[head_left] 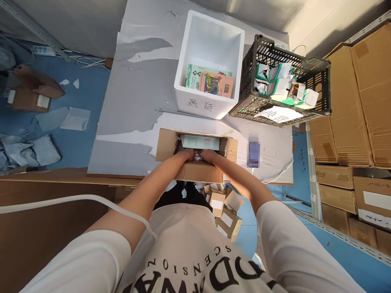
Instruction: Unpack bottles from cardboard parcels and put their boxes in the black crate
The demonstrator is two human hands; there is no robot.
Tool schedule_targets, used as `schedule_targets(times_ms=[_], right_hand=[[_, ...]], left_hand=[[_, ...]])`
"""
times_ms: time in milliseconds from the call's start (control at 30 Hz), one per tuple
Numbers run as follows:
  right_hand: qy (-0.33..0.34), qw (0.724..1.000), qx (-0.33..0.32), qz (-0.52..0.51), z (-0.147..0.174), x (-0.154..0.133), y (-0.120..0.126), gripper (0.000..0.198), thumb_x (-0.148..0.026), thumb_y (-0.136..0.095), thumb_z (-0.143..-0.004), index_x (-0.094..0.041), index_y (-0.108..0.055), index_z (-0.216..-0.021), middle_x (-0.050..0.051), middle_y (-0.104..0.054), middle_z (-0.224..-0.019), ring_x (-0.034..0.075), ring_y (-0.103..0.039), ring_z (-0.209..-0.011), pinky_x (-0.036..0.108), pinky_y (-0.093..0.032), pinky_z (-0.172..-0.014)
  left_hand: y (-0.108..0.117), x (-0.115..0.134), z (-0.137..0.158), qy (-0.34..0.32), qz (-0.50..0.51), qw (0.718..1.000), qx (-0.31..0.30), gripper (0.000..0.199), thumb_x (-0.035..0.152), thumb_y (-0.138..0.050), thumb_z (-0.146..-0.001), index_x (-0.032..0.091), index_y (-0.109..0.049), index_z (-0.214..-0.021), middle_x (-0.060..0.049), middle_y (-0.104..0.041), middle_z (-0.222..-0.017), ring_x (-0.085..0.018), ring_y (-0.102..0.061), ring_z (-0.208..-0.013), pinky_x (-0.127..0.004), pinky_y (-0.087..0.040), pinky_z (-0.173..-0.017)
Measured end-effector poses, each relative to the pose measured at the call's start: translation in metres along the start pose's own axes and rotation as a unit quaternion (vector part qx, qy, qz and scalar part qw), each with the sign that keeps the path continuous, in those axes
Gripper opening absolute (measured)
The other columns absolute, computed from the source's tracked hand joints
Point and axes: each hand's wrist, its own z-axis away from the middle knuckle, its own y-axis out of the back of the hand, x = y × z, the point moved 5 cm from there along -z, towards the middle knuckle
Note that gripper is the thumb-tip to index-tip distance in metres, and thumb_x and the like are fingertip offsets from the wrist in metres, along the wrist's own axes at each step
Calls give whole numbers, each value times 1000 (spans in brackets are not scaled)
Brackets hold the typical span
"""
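An opened cardboard box [201,173] stands at the table's front edge with its flaps folded out. Inside it, along the far wall, lies a pale green carton [200,142] with pink print. Both my hands reach down into the box, close together, on the near side of that carton. My left hand [188,154] is bent inward and its fingers are hidden. Beside it, my right hand [207,155] also has its fingers out of sight below the wrist. What they touch inside cannot be made out.
Behind the box stands a white foam bin [210,106] with printed packets inside. To its right, a black plastic crate [247,77] holds several green-and-white cartons. A phone [253,154] with a cable lies on the right. Stacked cardboard boxes [351,101] line the right side.
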Motion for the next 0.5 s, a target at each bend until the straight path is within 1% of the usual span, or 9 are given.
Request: schedule_targets(times_ms=[133,233,300,400,467,500], right_hand=[[-30,998,-28,-46,4,4,1,36,-26,-40,-92,-12,-69,-108,14,-69,-113,25,-68,-95,29,-51,-76],[-11,995,-51,-80,14,8,7,25,-26,-52,-87,-17,-70,-103,9,-72,-107,22,-69,-89,26,-51,-73],[4,993,-57,-101,26,12,14,22,-27,-57,-85,-19,-68,-104,7,-72,-104,20,-69,-86,24,-51,-70],[11,991,-41,-130,51,16,29,25,-29,-49,-92,-19,-60,-112,7,-72,-103,17,-68,-80,22,-50,-64],[26,982,-11,-189,72,14,42,25,-25,-41,-95,-17,-56,-114,8,-71,-104,14,-67,-75,19,-49,-60],[40,972,9,-230,84,11,50,24,-22,-39,-96,-16,-55,-113,9,-70,-104,12,-66,-72,18,-48,-58]], left_hand=[[3,4,1,6,-6,1000,-22,31,29,-66,-71,16,-70,-98,-13,-71,-102,-25,-65,-96,-30,-49,-83],[15,7,13,-18,15,1000,-20,27,27,-64,-70,16,-70,-94,-11,-72,-98,-24,-65,-93,-29,-48,-81],[25,7,26,-41,42,998,-11,24,28,-61,-73,16,-69,-92,-9,-72,-94,-23,-65,-90,-29,-48,-79],[39,5,51,-72,84,994,15,27,33,-50,-82,17,-66,-96,-5,-72,-92,-19,-66,-86,-26,-49,-74],[48,6,70,-98,157,982,45,31,39,-44,-86,17,-62,-100,-5,-72,-94,-17,-66,-86,-25,-49,-72],[54,7,81,-118,213,968,62,33,43,-44,-87,17,-60,-100,-5,-71,-94,-17,-66,-86,-26,-50,-72]])
